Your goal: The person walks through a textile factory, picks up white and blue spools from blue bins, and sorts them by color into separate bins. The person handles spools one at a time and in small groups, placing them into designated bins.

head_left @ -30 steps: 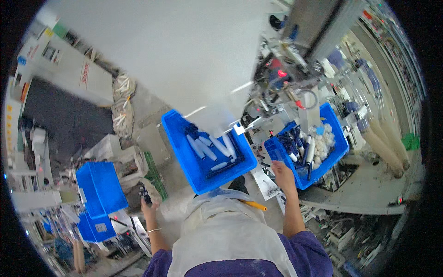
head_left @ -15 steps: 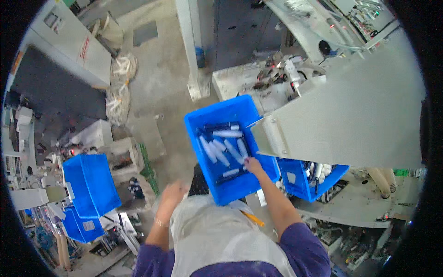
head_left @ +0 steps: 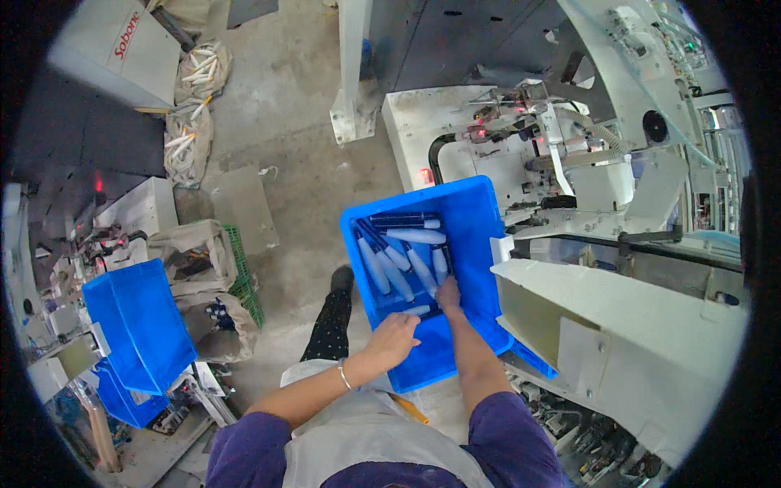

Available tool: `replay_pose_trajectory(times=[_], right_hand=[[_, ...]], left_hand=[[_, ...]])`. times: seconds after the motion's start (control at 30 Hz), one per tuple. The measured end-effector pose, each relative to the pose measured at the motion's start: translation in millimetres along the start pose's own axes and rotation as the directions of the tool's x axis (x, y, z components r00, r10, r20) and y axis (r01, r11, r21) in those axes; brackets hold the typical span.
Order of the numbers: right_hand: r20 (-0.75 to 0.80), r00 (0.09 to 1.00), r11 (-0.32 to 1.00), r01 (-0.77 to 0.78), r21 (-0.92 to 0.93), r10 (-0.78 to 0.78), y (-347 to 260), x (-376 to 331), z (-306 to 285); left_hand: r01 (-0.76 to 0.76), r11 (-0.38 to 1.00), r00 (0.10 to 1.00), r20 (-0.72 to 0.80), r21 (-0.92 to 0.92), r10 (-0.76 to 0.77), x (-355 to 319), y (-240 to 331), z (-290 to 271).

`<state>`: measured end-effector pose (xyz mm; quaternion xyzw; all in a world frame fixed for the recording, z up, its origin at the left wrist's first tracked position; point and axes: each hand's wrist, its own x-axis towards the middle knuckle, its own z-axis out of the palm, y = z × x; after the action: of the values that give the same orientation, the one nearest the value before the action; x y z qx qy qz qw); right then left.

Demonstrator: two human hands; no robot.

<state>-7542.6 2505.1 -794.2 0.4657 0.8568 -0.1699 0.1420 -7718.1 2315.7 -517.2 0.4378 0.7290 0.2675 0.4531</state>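
A blue bin (head_left: 480,232) in front of me holds several yarn bobbins, white thread wound on dark tubes. Deep in its right half, my right hand (head_left: 448,294) has its fingers closed at the lower end of an upright-lying bobbin (head_left: 440,262). My left hand (head_left: 394,342) reaches over the bin's near left side, fingers loosely bent and thumb apart, with nothing visible in it. Just beyond those fingertips is a short stretch of another bobbin (head_left: 418,310). More bobbins (head_left: 396,276) lie slanted along the left, and one (head_left: 415,236) lies crosswise near the far end.
A winding machine (head_left: 521,138) stands beyond and right of the bin, its pale chute (head_left: 618,325) jutting close to the bin's right side. At left are another blue bin (head_left: 138,325), a green crate (head_left: 240,268) and sacks of bobbins (head_left: 191,146). A white post (head_left: 352,81) rises from the floor.
My left hand has come from beside the bin up and right over its near edge. My right hand remains among the bobbins, slightly further right. The view has shifted.
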Motion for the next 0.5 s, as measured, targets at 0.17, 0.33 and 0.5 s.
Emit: replay_pose_trajectory(times=[0.17,0.33,0.5], right_hand=[[0.409,0.906,0.904,-0.261,0.339,0.108,-32.7,0.5,-47.9],[0.506,0.756,0.671,-0.121,0.732,-0.415,-93.0,-77.3,-196.3],[0.576,0.512,0.163,-0.642,0.749,-0.637,-96.7,-76.1,-206.8]], left_hand=[[0.085,0.952,0.95,-0.263,-0.294,-0.166,37.0,-11.3,32.3],[0.238,0.511,0.85,-0.077,-0.826,-0.521,76.8,-18.5,10.3],[-0.049,0.473,0.865,-0.274,-0.88,-0.421,42.1,17.8,-45.6]])
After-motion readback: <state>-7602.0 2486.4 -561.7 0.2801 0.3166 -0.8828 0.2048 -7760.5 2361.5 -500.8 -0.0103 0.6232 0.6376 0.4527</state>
